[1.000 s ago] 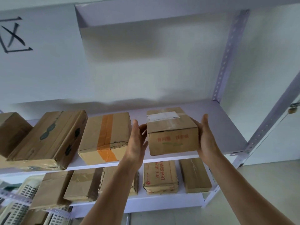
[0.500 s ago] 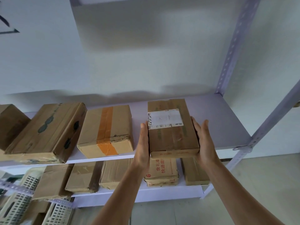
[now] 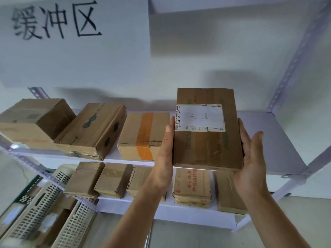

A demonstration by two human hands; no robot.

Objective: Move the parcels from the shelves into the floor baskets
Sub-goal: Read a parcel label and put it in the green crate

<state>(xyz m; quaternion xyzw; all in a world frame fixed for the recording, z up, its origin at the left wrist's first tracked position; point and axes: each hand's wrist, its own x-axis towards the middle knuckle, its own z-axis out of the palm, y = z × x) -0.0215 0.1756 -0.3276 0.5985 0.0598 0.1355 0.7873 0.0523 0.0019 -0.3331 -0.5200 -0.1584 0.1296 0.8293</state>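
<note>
I hold a brown cardboard parcel [image 3: 206,145] with a white label facing me, lifted off the upper shelf [image 3: 279,140] and tilted up. My left hand [image 3: 166,149] presses its left side, and my right hand [image 3: 250,158] cups its right side and lower corner. Three more brown boxes stay on the upper shelf to the left, among them one with orange tape [image 3: 143,136]. Several flat parcels lie on the lower shelf [image 3: 179,212]. White slotted floor baskets [image 3: 44,212] stand at the lower left and hold some parcels.
A perforated metal upright [image 3: 293,59] rises at the right, and another slants at the left [image 3: 35,169]. A white sign with black characters [image 3: 55,20] hangs on the wall above. Bare floor [image 3: 197,237] shows below the shelves.
The parcel has come off the shelf and tipped up, so its labelled top faces me. Both hands rose with it, and the view has shifted left and up.
</note>
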